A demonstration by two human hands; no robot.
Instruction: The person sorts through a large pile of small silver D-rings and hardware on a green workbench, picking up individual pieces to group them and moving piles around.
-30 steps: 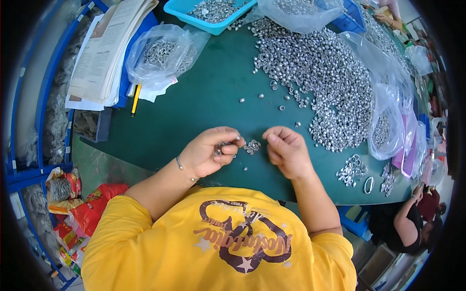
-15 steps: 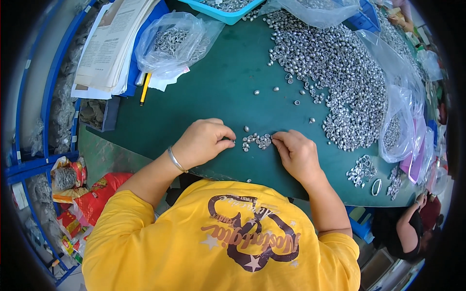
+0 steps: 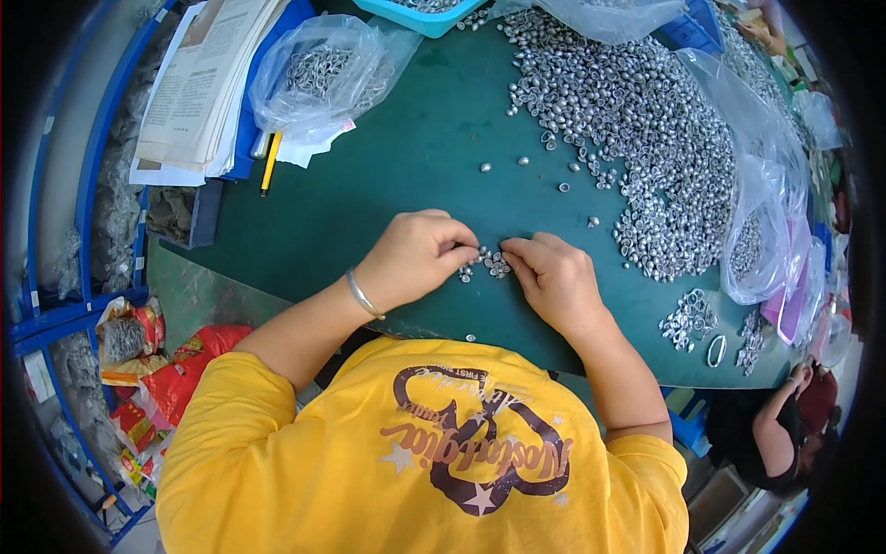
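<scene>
Small silver-coloured metal shells [image 3: 496,267] sit in a loose cluster on the green tabletop [image 3: 388,166], right between the person's two hands. Left of this cluster is the left hand [image 3: 417,257], its fingers curled and the tips of thumb and forefinger drawn close together at the cluster's edge; whether a shell is pinched there I cannot tell. Right of the cluster is the right hand [image 3: 559,277], likewise bent inward, with thumb and forefinger only slightly parted and the fingertips at the nearest shells; I cannot make out whether they grip one. A metal bangle [image 3: 364,296] circles the left wrist.

Beyond the cluster and to its right spreads a large heap of similar shells [image 3: 637,138], with a few strays between the two. Farther right of the cluster, on the person's side, lie a bunch of metal links [image 3: 689,317] and a single oval ring [image 3: 716,350]. Beyond the cluster to the left are a clear plastic bag of metal parts [image 3: 325,78], a yellow pencil-like stick [image 3: 270,166] and a stack of papers [image 3: 198,97].
</scene>
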